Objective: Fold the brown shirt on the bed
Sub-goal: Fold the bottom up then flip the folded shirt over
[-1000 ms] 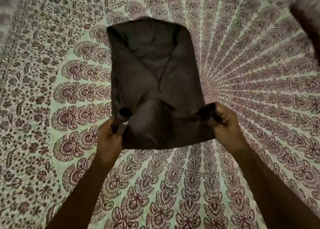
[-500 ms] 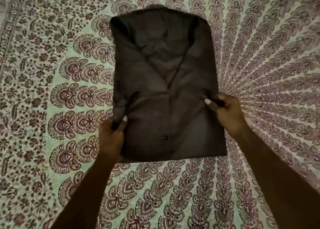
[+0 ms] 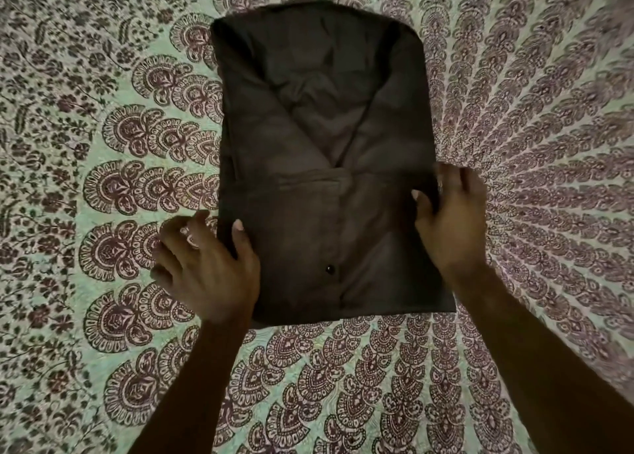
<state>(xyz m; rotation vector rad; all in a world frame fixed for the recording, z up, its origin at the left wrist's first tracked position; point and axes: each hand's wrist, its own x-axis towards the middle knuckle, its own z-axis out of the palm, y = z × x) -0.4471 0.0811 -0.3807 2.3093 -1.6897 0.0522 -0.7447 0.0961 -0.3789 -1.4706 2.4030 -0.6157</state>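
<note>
My left hand (image 3: 209, 268) rests at the left edge of the folded dark brown cotton shirt (image 3: 326, 165), fingers loosely spread, thumb on the cloth. The shirt lies flat on the green paisley-printed bedsheet (image 3: 103, 144). My right hand (image 3: 449, 220) touches its right edge, fingers relaxed.

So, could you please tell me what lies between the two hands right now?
In the head view, only the lower half of the folded brown shirt lies between the left hand and right hand, including its dark button.
</note>
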